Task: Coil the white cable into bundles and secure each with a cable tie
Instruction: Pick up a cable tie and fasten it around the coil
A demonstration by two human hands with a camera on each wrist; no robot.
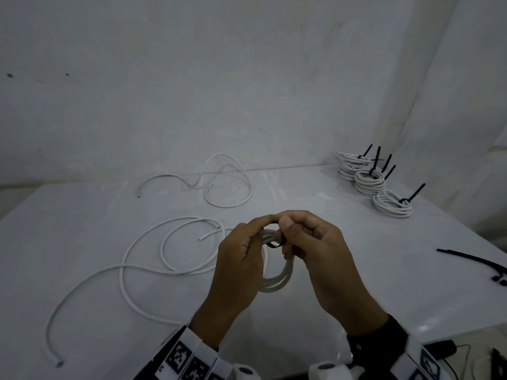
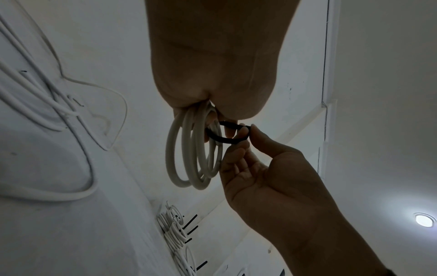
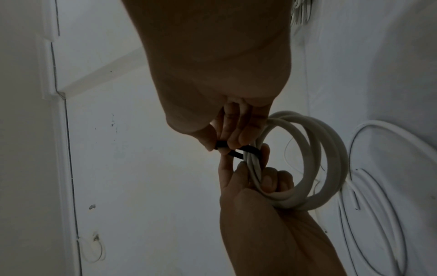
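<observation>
Both hands are up off the table (image 1: 315,283), meeting at centre. The left hand (image 1: 238,259) grips the white coil (image 1: 277,281), fingers curled round the gathered strands so the loops can't spring apart; the coil hangs down toward six o'clock. The right hand (image 1: 315,248) pinches the black cable tie (image 1: 273,244) between thumb and fingertips. From the left wrist view the cable tie (image 2: 227,134) makes a loose loop around the strands, not cinched yet. By my read, the tail is being fed or drawn through the head; holding it clear of the table leaves room to pull.

Out at two o'clock, finished bundles (image 1: 370,179) sit stacked by the far table edge, tie tails sticking up, parked well out of the way. Spare ties (image 1: 477,263) lie at three o'clock, right near the table's right edge. Loose cable (image 1: 164,253) sprawls from nine to seven o'clock, another length (image 1: 219,182) at eleven. Between the hands and the bundles is open room.
</observation>
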